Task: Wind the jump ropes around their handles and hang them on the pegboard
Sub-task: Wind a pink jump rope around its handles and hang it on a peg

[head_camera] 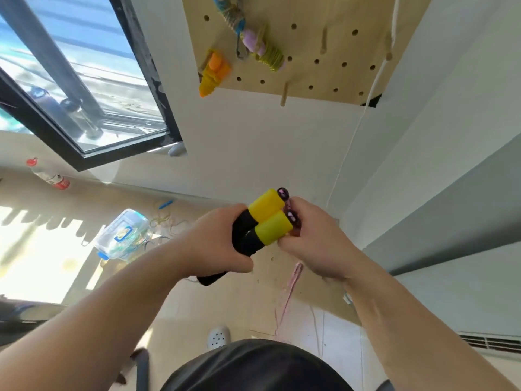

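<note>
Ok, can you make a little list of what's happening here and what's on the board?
left grip: holds two black-and-yellow handles side by side
right grip: pinches the rope at the handles' yellow ends
rope: pink, dangling down, not wound yet
pegboard: on the wall above, with an orange bundle and a purple bundle hanging
floor: a plastic box

A single head-worn wide-angle view looks steeply down, close over both forearms, taking in the floor (253, 300) and the pegboard (310, 77) on the wall ahead.
</note>
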